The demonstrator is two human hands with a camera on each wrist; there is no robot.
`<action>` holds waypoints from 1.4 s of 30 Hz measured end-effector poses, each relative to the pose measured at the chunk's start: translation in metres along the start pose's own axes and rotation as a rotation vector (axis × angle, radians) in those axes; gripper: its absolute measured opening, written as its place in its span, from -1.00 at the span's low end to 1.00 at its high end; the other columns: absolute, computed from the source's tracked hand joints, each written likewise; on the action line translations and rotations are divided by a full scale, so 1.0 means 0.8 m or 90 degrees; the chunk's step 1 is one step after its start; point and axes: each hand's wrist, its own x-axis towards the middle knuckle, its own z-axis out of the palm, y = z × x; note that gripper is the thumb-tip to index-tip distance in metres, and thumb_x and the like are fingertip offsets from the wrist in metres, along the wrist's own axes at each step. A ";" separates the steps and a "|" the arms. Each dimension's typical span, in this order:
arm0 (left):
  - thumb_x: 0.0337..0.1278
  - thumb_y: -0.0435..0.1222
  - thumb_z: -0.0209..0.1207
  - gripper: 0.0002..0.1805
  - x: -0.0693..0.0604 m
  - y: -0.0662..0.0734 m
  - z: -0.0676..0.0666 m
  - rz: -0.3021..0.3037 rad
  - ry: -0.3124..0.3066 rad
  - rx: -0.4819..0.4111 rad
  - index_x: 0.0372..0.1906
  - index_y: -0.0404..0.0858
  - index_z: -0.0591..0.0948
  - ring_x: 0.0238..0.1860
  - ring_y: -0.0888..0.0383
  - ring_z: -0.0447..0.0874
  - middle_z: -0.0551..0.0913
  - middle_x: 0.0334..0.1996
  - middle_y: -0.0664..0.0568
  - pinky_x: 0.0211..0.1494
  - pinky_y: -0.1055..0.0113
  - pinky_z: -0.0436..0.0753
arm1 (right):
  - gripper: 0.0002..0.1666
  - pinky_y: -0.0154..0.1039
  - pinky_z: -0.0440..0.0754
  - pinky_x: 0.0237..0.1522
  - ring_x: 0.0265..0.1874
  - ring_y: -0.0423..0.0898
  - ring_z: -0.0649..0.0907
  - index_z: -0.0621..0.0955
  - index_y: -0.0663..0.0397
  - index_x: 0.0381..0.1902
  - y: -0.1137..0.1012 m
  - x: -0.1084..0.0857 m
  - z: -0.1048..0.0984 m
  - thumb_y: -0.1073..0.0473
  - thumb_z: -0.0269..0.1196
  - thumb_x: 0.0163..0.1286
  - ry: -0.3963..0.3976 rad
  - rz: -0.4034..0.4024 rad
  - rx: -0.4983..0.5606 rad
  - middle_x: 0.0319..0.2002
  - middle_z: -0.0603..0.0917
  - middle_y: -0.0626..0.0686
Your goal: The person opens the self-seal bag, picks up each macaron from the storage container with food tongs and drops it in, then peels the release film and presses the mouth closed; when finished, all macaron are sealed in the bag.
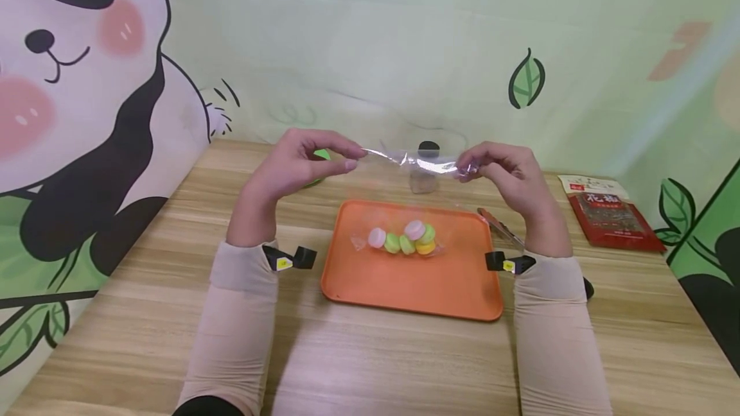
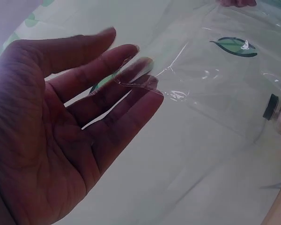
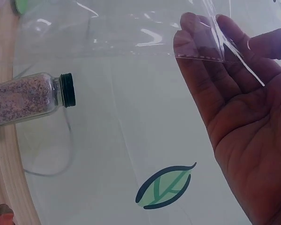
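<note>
A clear plastic bag [image 1: 430,164] is stretched between both hands above an orange tray [image 1: 405,284]. At its left end my left hand [image 1: 303,159] has its fingers extended, the thumb [image 2: 91,47] standing apart from them; the bag's edge touches the fingertips. My right hand [image 1: 505,169] pinches the other end, and the film [image 3: 150,37] covers part of its fingers [image 3: 189,44]. Several pink, green and yellow macarons [image 1: 407,244] lie together on the tray, with clear plastic around them. I cannot tell whether this plastic belongs to the held bag.
Behind the bag stands a glass jar [image 3: 25,97] of pinkish grains with a black lid [image 3: 68,90]. A red packet [image 1: 613,214] lies at the right, and a slim metal tool [image 1: 498,225] beside the tray. Something green [image 1: 321,155] is partly hidden behind the left hand.
</note>
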 end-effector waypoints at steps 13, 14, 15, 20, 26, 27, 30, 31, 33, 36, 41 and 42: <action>0.26 -0.28 0.34 -0.83 0.005 0.004 0.011 -0.019 0.028 0.038 -0.08 -0.13 0.78 -0.26 0.09 0.77 0.79 -0.21 0.05 -0.16 0.20 0.74 | -0.82 -0.18 0.76 -0.22 -0.36 0.03 0.79 0.40 0.47 -0.19 -0.007 0.005 0.004 0.35 0.02 0.58 0.004 -0.004 0.025 -0.26 0.72 0.38; 0.26 -0.29 0.34 -0.83 0.005 0.005 0.012 -0.015 0.026 0.037 -0.07 -0.14 0.78 -0.26 0.09 0.77 0.79 -0.21 0.04 -0.14 0.19 0.74 | -0.82 -0.17 0.76 -0.24 -0.37 0.05 0.79 0.35 0.46 -0.17 -0.008 0.007 0.005 0.34 0.02 0.58 0.003 0.000 0.022 -0.26 0.72 0.40; 0.26 -0.29 0.34 -0.82 0.006 0.006 0.013 -0.013 0.025 0.035 -0.06 -0.15 0.77 -0.26 0.09 0.77 0.79 -0.20 0.04 -0.12 0.19 0.74 | -0.81 -0.17 0.76 -0.24 -0.37 0.04 0.79 0.32 0.44 -0.15 -0.009 0.008 0.006 0.33 0.03 0.58 0.001 0.004 0.010 -0.27 0.72 0.41; 0.23 -0.34 0.34 -0.80 0.007 0.010 0.017 -0.011 0.024 0.040 -0.06 -0.15 0.77 -0.25 0.10 0.76 0.78 -0.21 0.05 -0.12 0.19 0.74 | -0.78 -0.16 0.76 -0.23 -0.33 0.05 0.78 0.44 0.39 0.02 -0.015 0.009 0.009 0.40 0.16 0.49 -0.023 0.018 -0.036 -0.26 0.73 0.35; 0.23 -0.36 0.34 -0.75 0.008 0.009 0.017 -0.004 0.024 0.060 -0.01 -0.12 0.76 -0.19 0.14 0.74 0.78 -0.18 0.05 -0.10 0.20 0.73 | -0.75 -0.26 0.74 -0.18 -0.29 -0.07 0.77 0.64 0.28 0.01 -0.020 0.005 0.007 0.44 0.27 0.39 -0.046 0.033 -0.083 -0.23 0.77 0.20; 0.23 -0.33 0.34 -0.73 0.008 0.009 0.018 0.000 0.024 0.065 0.02 -0.09 0.75 -0.16 0.16 0.74 0.78 -0.17 0.07 -0.10 0.19 0.72 | -0.75 -0.28 0.73 -0.16 -0.28 -0.08 0.77 0.65 0.28 0.01 -0.021 0.005 0.007 0.44 0.28 0.38 -0.048 0.033 -0.087 -0.22 0.77 0.18; 0.25 -0.22 0.36 -0.66 0.010 0.012 0.024 0.017 0.013 0.086 0.12 -0.01 0.69 -0.10 0.22 0.72 0.78 -0.14 0.14 -0.09 0.19 0.71 | -0.72 -0.30 0.73 -0.13 -0.25 -0.12 0.78 0.66 0.26 0.01 -0.022 0.004 0.008 0.46 0.29 0.35 -0.054 0.031 -0.085 -0.20 0.77 0.17; 0.25 -0.17 0.36 -0.64 0.011 0.014 0.028 0.021 0.008 0.100 0.14 0.02 0.67 -0.09 0.24 0.72 0.77 -0.13 0.16 -0.10 0.20 0.70 | -0.71 -0.30 0.73 -0.13 -0.24 -0.12 0.78 0.66 0.25 0.01 -0.023 0.005 0.008 0.47 0.30 0.34 -0.055 0.027 -0.085 -0.20 0.78 0.16; 0.26 -0.12 0.35 -0.63 0.013 0.018 0.036 0.020 0.000 0.124 0.15 0.04 0.65 -0.10 0.27 0.71 0.77 -0.14 0.20 -0.12 0.23 0.70 | -0.69 -0.30 0.73 -0.13 -0.23 -0.12 0.78 0.66 0.25 0.01 -0.024 0.005 0.009 0.49 0.31 0.32 -0.059 0.016 -0.083 -0.20 0.78 0.16; 0.27 -0.10 0.33 -0.67 0.017 0.025 0.048 0.012 -0.009 0.178 0.11 0.03 0.68 -0.14 0.31 0.70 0.75 -0.16 0.23 -0.14 0.28 0.69 | -0.67 -0.32 0.72 -0.13 -0.23 -0.12 0.78 0.67 0.23 0.00 -0.027 0.006 0.011 0.51 0.32 0.29 -0.065 -0.009 -0.099 -0.21 0.79 0.13; 0.25 -0.10 0.34 -0.76 0.017 0.031 0.055 -0.007 -0.006 0.215 -0.01 0.00 0.74 -0.20 0.35 0.68 0.74 -0.19 0.30 -0.16 0.31 0.67 | -0.68 -0.36 0.71 -0.15 -0.26 -0.13 0.79 0.68 0.22 -0.03 -0.030 0.006 0.012 0.52 0.33 0.27 -0.069 -0.036 -0.142 -0.23 0.80 0.09; 0.25 -0.09 0.35 -0.77 0.017 0.031 0.055 -0.009 -0.002 0.218 -0.03 0.00 0.74 -0.21 0.35 0.67 0.74 -0.20 0.30 -0.16 0.32 0.67 | -0.69 -0.36 0.71 -0.15 -0.26 -0.13 0.79 0.68 0.23 -0.04 -0.031 0.006 0.013 0.52 0.33 0.27 -0.070 -0.037 -0.146 -0.24 0.80 0.09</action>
